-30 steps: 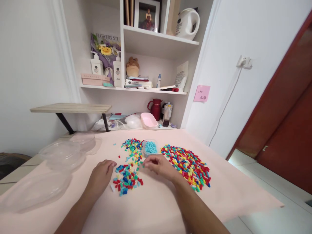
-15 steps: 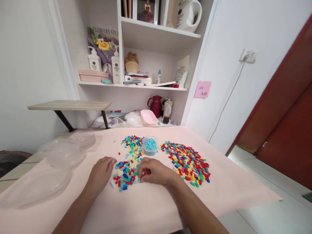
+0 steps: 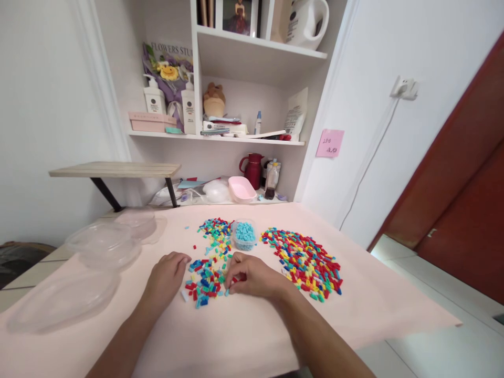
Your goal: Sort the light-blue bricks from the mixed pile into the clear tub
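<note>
My left hand (image 3: 168,273) rests on the pink cloth at the left edge of a loose pile of small coloured toy bricks (image 3: 207,278). Its fingers lie loosely extended with nothing in them. At that pile's right edge is my right hand (image 3: 252,275), thumb and fingers bent together in a pinch. A light blue brick (image 3: 227,292) shows right at its fingertips; whether it is gripped, I cannot tell. Just beyond this hand stands a clear plastic tub (image 3: 244,243) holding many light blue bricks. A larger mixed heap of bricks (image 3: 305,262) spreads to the right.
Clear plastic containers (image 3: 104,247) and a clear lid (image 3: 63,302) lie at the left. A small wooden stand (image 3: 114,169) rises behind them. At the back are a pink basin (image 3: 241,189), a dark red jug (image 3: 252,170), a bottle (image 3: 271,181) and white shelves (image 3: 260,44).
The view has shifted slightly. My right hand keeps its pinch at the pile's edge, with only a slight change of the fingers. My left hand stays in place.
</note>
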A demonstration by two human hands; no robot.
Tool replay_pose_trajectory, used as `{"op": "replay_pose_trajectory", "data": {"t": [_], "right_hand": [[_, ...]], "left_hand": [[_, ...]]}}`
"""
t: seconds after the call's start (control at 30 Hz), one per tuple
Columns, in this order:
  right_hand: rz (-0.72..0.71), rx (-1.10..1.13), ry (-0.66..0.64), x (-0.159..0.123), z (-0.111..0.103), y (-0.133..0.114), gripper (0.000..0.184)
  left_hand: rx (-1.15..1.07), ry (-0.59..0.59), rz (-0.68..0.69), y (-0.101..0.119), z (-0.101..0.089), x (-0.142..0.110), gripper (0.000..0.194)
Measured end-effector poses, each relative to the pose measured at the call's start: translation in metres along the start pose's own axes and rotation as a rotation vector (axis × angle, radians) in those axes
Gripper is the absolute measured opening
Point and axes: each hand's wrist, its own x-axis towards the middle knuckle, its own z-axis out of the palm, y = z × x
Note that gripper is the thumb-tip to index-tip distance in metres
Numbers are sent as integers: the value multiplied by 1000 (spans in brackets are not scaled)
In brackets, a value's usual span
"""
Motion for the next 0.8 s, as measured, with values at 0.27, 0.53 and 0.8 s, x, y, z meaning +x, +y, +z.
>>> {"op": "replay_pose_trajectory", "data": {"t": [0.27, 0.53, 0.8], "right_hand": [[-12, 96, 55, 2, 1, 0, 10], [154, 481, 290, 7, -11, 7, 25], [380, 567, 997, 13, -28, 35, 38]], "left_hand": [[13, -12, 9, -1, 0, 0, 38], [25, -24, 18, -2, 0, 0, 36], [28, -23, 24, -1, 0, 0, 35]]}}
